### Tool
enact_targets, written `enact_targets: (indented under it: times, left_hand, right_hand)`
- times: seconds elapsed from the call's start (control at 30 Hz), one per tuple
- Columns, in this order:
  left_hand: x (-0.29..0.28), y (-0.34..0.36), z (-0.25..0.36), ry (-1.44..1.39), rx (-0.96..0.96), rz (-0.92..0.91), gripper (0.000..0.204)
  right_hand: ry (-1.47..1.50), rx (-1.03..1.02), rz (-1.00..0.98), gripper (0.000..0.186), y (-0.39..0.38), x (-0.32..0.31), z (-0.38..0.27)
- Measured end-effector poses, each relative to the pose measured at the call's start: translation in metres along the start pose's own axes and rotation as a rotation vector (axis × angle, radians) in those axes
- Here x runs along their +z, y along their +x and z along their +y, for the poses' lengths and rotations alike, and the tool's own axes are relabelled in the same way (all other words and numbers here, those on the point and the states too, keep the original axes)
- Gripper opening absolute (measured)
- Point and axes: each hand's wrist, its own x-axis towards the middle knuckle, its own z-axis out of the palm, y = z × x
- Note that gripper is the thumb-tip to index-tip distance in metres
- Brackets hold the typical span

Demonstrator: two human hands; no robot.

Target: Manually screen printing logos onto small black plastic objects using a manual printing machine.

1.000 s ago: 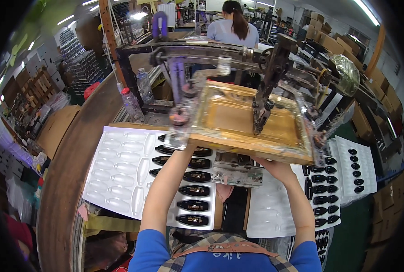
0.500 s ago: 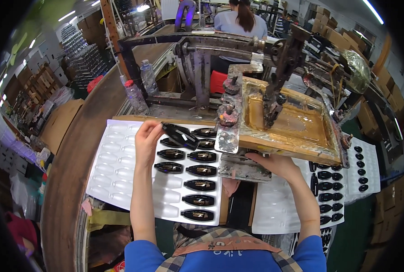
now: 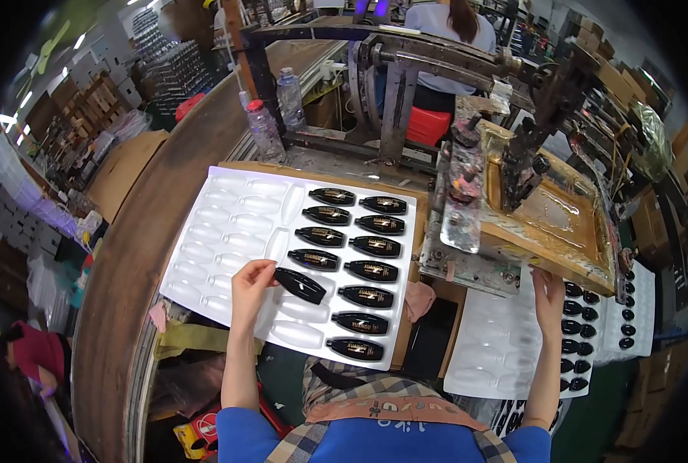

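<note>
White moulded plastic, the tray (image 3: 228, 239) lay under the left hand (image 3: 250, 287), whose fingers pinched one end of a small, glossy black bottle (image 3: 301, 285), probably light, stiff and slippery, while the right hand (image 3: 549, 292) gripped the wooden frame (image 3: 549, 255) above it.

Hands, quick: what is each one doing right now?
Left hand: closed on a black bottle over the white tray.
Right hand: gripping the wooden frame edge.
</note>
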Motion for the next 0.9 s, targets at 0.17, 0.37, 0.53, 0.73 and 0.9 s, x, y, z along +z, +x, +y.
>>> enact_targets:
  times: [0.17, 0.37, 0.53, 0.73, 0.9]
  left_hand:
    - [-0.002, 0.009, -0.021, 0.059, -0.034, 0.024, 0.017]
    - [0.006, 0.016, -0.031, 0.342, -0.159, 0.038, 0.027]
    - [0.013, 0.012, -0.019, 0.762, -0.042, 0.076, 0.036]
    - [0.027, 0.016, 0.004, 1.347, 0.240, 0.210, 0.035]
    - [0.135, 0.024, 0.061, 0.503, 0.664, -0.190, 0.016]
  right_hand:
    - [0.167, 0.045, 0.137, 0.023, 0.005, 0.007, 0.025]
    - [-0.568, -0.115, 0.008, 0.034, 0.031, 0.005, 0.154]
    - [-0.575, 0.045, -0.139, 0.047, 0.041, 0.006, 0.141]
    - [-0.531, -0.022, -0.058, 0.049, 0.039, -0.003, 0.134]
    - [-0.469, -0.091, 0.072, 0.039, 0.017, -0.009, 0.162]
